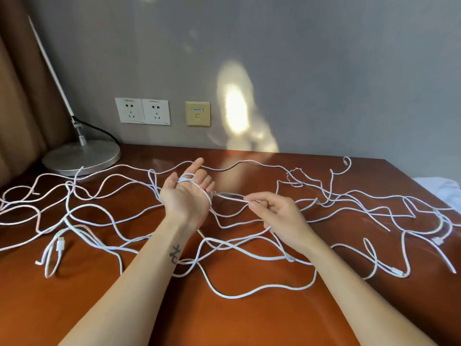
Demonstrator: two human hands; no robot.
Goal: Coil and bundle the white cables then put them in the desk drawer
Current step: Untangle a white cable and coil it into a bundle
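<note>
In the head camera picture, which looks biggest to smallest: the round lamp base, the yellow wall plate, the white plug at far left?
1. lamp base
2. yellow wall plate
3. white plug
The plug is nearest the camera yet looks smallest, so this order is safe.

The bench is reddish-brown wood under a glossy varnish that mirrors the light. The white cables have a smooth, matt plastic sheath. The lamp base is brushed silver metal with a dull sheen. The sockets are smooth white plastic. The wall looks matt grey. The curtain is brown cloth.
</note>
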